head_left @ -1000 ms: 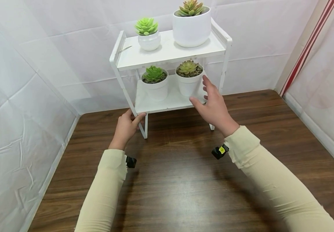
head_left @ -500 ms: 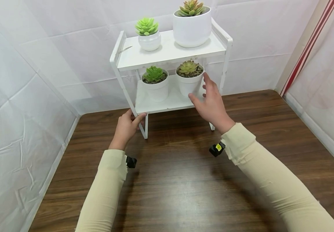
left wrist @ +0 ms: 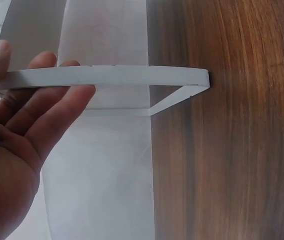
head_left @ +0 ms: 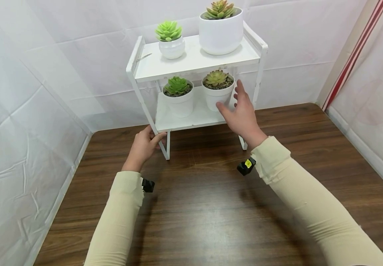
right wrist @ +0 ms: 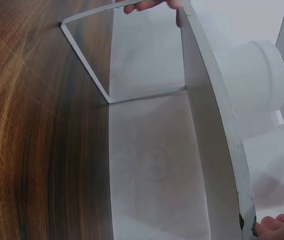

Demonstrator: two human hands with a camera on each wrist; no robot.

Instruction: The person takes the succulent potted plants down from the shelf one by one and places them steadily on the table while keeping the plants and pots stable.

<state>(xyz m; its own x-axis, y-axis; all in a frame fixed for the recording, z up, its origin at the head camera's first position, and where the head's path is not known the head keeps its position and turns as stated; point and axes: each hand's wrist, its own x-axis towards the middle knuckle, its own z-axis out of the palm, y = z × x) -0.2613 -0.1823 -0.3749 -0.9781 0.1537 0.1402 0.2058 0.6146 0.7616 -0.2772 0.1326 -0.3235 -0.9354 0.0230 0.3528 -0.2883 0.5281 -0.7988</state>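
Observation:
A white two-tier shelf rack (head_left: 196,66) stands on the table against the back cloth. My left hand (head_left: 143,146) holds its front left leg just below the lower tier; in the left wrist view the thumb and fingers (left wrist: 56,115) lie on either side of the leg (left wrist: 121,75). On the lower tier, a white pot with a pale green succulent (head_left: 218,98) is beside my right hand (head_left: 243,116), whose thumb and fingers are spread around its right front. Whether they touch it cannot be told. A white pot with a bright green succulent (head_left: 179,103) stands to its left.
The upper tier carries a small round pot with a light green succulent (head_left: 172,48) and a large white pot with a reddish succulent (head_left: 220,35). A brown wooden table (head_left: 198,207) extends in front. White cloth walls (head_left: 45,92) enclose the sides.
My right hand has moved slightly up, with its fingers reaching higher beside the right lower pot. The left hand stays at the leg, its thumb shifted a little down. The pots keep their places.

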